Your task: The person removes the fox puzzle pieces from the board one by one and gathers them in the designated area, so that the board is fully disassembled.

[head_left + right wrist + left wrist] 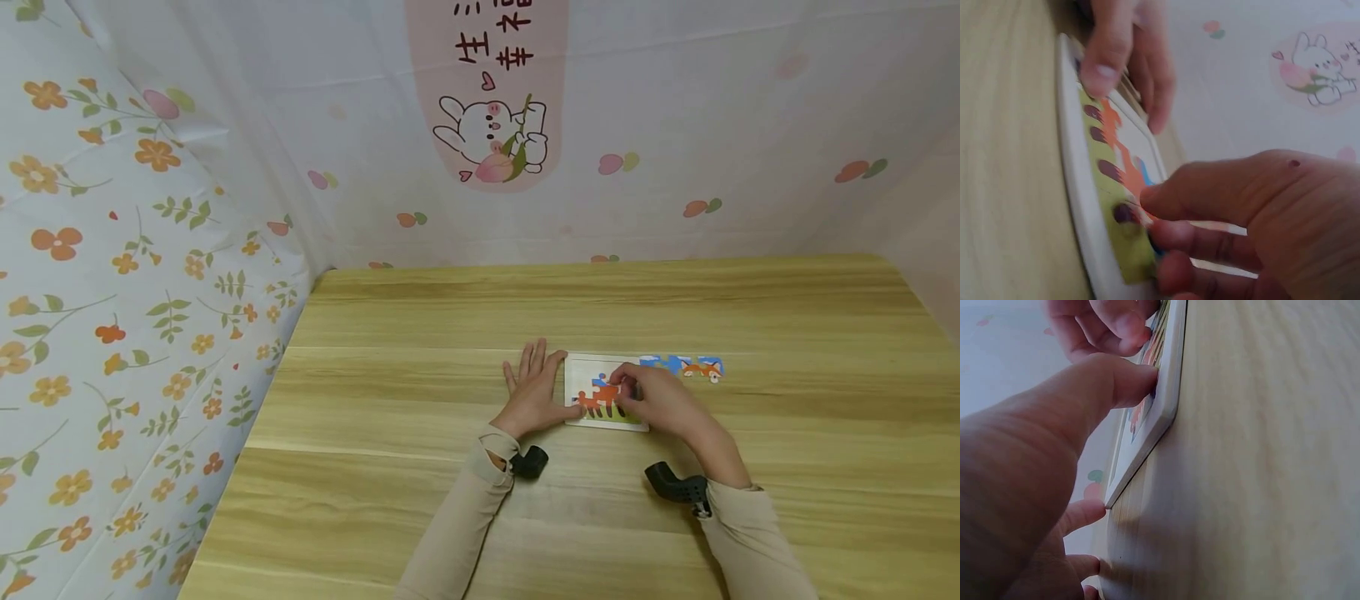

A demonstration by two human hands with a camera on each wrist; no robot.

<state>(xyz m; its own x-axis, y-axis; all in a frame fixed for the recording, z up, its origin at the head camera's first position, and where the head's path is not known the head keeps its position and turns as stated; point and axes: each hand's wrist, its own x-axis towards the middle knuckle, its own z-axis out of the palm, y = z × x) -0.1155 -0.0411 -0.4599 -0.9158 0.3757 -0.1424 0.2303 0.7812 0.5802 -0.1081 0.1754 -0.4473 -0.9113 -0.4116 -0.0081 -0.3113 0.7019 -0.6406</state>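
Observation:
A jigsaw puzzle in a white frame tray [606, 427] lies on the table, part filled with orange, dark-legged animal pieces on green. My left hand [531, 398] rests at its left side with fingers spread. Its thumb [1132, 381] presses on the lower left of the picture, and a fingertip touches the frame edge. Over the right part of the tray, my right hand [660, 400] pinches a small puzzle piece [1146, 217] between thumb and curled fingers, low against the picture. The fingers hide most of this piece.
Loose blue puzzle pieces [666, 363] lie just beyond the right hand, beside a piece with an orange fox face [702, 369]. The wooden table [375, 375] meets a printed cloth [337, 167] at the back. Each wrist carries a black camera mount [531, 462].

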